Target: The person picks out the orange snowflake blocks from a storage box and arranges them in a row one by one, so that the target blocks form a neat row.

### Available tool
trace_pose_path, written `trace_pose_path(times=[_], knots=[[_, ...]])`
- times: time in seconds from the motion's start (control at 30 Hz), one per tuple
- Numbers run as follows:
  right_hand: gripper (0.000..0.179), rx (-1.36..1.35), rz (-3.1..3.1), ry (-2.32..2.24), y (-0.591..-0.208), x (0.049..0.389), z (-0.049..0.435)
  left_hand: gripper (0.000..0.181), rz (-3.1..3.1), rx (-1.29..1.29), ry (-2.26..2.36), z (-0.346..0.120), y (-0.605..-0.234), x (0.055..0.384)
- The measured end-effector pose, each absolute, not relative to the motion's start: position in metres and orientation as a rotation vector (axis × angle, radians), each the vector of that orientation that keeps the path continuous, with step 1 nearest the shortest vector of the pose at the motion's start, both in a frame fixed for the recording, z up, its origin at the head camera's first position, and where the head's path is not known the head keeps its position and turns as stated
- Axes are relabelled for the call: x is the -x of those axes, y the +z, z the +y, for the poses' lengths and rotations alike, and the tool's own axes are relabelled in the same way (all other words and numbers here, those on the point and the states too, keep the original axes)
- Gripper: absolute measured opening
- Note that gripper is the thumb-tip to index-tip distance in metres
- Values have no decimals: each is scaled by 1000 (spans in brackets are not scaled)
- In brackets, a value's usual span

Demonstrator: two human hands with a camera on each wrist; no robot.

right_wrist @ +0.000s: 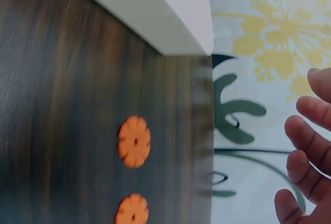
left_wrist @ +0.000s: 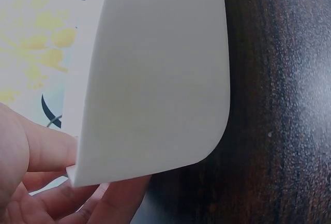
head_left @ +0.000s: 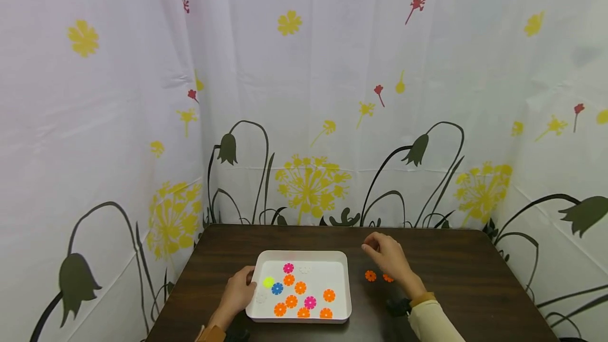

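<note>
A white tray (head_left: 328, 271) with a raised rim holds several flat, notched flower-shaped discs in orange, pink, blue, yellow and white. My left hand (head_left: 239, 290) grips the tray's left side; in the left wrist view its thumb (left_wrist: 49, 149) lies against the rim and the other fingers curl beneath the edge. To the right of the tray, my right hand (head_left: 390, 258) is over the table with fingers loosely bent and nothing between them. Two orange discs lie by it, one (head_left: 370, 276) in plain sight and the other (head_left: 388, 278) partly covered by the right wrist.
Everything stands on a dark wood-grain table (head_left: 456, 278). Its back edge meets a white curtain (head_left: 332, 67) printed with flowers, which also runs along both sides. The tray's right wall (right_wrist: 170, 12) rises near the two loose discs.
</note>
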State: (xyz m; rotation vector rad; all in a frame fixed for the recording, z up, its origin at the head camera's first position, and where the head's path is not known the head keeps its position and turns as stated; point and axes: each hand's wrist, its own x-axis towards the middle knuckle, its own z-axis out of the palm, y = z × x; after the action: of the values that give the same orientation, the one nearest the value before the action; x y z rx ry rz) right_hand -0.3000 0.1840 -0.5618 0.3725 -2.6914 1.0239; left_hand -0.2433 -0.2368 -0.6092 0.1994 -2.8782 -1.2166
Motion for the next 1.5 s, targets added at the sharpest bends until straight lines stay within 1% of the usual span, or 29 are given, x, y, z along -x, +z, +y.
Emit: trace_pose_path(times=[0.13,0.43,0.9,1.13,1.5], knots=[[7,-405,-2712,1034,-559,300,170,44,-2889,-201,-1215,-238,-610,244],[11,-526,-2710,1018,-557,299,147,45,-2907,-217,-1200,-240,-610,245],[12,-589,-2744,1049,-552,307,125,44,-2883,-190,-1206,-238,-608,245],[17,-707,-2772,1006,-554,307,120,43,-2874,-203,-1202,-238,-610,243],[24,-761,-2853,954,-559,308,110,44,-2873,-212,-1201,-237,-608,243]])
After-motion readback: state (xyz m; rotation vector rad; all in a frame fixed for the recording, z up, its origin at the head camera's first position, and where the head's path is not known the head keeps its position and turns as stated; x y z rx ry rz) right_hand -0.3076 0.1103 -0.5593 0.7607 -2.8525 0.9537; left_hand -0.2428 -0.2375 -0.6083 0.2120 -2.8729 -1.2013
